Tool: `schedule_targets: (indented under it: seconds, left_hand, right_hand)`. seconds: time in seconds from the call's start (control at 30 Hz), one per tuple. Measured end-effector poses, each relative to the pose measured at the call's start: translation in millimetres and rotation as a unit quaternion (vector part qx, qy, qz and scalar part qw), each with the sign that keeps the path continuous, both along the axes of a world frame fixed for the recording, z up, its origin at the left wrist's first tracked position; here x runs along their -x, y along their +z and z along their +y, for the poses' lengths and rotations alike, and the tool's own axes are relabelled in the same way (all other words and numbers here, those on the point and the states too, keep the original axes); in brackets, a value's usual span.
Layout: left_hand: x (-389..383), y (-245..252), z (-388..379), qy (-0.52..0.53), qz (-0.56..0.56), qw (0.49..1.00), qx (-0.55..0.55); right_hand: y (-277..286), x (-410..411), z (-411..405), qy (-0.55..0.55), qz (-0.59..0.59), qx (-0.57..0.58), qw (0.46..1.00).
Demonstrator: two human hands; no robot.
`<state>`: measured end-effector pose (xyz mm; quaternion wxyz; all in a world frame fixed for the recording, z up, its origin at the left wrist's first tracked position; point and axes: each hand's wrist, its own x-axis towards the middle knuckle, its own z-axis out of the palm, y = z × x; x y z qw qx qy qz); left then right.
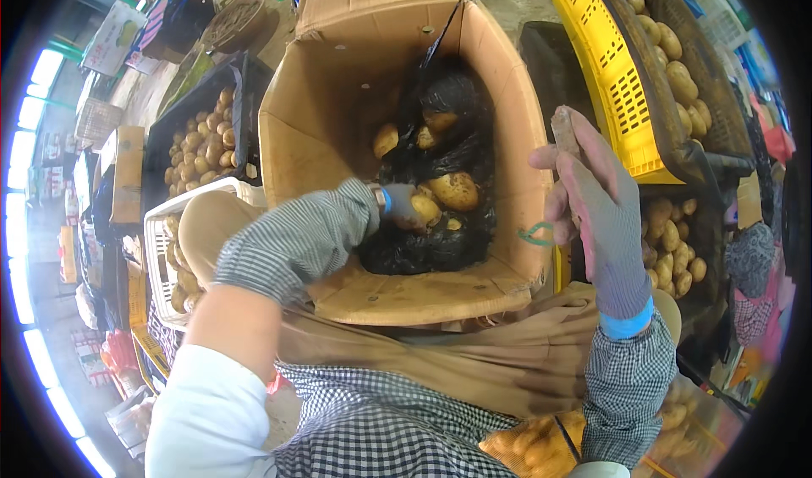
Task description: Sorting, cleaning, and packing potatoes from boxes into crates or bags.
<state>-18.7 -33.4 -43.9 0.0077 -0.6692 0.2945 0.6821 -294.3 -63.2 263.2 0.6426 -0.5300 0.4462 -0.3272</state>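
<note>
My left hand (401,206), in a grey-blue glove, reaches down into an open cardboard box (336,138). Its fingers are around a potato (427,209); the fingertips are partly hidden. Black plastic film (419,253) lies in the bottom of the box, with a larger potato (455,191) just right of my hand and several more half covered by the film. Raised above the box's right rim, my right hand (599,205) holds a narrow, dirt-coated object (564,134) between thumb and fingers. Its lower end is hidden by the palm, and its kind is unclear.
Left of the box stand a black crate (158,142) and a white basket (152,243), both holding potatoes. On the right, a yellow crate (625,110) sits beside a dark bin of potatoes (682,84). More potatoes (675,253) lie below it. A mesh sack (539,446) is near my right forearm.
</note>
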Motion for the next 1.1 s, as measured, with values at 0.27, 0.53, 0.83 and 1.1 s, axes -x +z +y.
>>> schedule_targets:
  seconds: [0.27, 0.53, 0.83, 1.1]
  left_hand:
    - [-39.9, 165.5, -7.9, 0.070, 0.290, 0.923, 0.243]
    - [25.6, 252.7, 36.5, 0.326, 0.448, 0.801, 0.229]
    - [34.3, 219.8, 47.8, 0.429, 0.598, 0.676, 0.038]
    - [33.2, 220.2, 47.5, 0.512, 0.542, 0.664, -0.057]
  right_hand:
    - [-8.0, -6.3, -2.4, 0.010, 0.008, 0.024, 1.000]
    - [-20.7, -35.8, 17.1, 0.057, 0.004, 0.029, 0.998]
    - [-48.2, -61.1, 20.7, 0.131, -0.002, 0.144, 0.981]
    - [-48.9, -69.1, 12.4, 0.155, 0.009, 0.014, 0.988]
